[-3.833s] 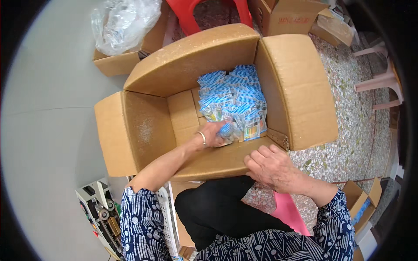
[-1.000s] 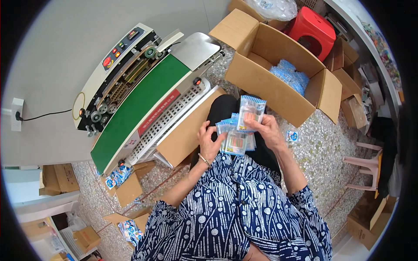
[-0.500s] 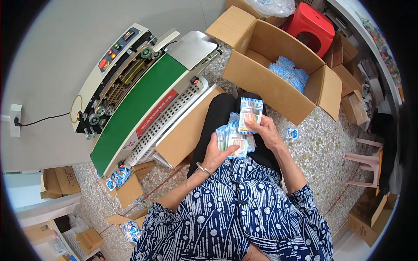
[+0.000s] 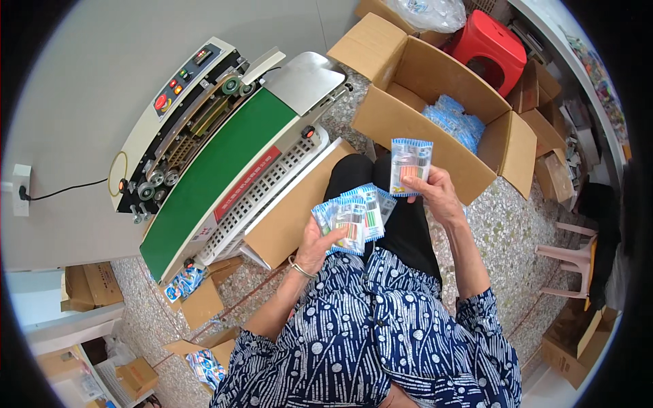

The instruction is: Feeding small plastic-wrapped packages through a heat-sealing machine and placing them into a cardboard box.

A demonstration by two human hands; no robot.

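Note:
My left hand [image 4: 314,250] is closed on a fanned stack of small clear-and-blue packets [image 4: 368,211] over my lap, thumb on top. Colourful thin sticks show through their clear fronts. To the right, my right hand [image 4: 439,196] pinches a single packet [image 4: 411,155] of the same kind by its lower part, holding it up apart from the stack. Whether the rearmost packets of the fan also rest on my leg I cannot tell. Just beyond the right hand stands an open cardboard box [image 4: 408,119] with a heap of blue-and-clear packets [image 4: 454,122] inside.
On the left is a belt sealing machine with a green conveyor [image 4: 218,163] and lit buttons. A white perforated basket [image 4: 265,183] and cardboard lie beside it. A red stool [image 4: 491,47] stands behind the box, a pink stool [image 4: 568,255] at right. Small cartons [image 4: 203,299] with packets sit lower left.
My hands have moved apart: the right hand lifts its packet up and rightward, while the left hand shifts left with the stack. More of the fanned packets now shows.

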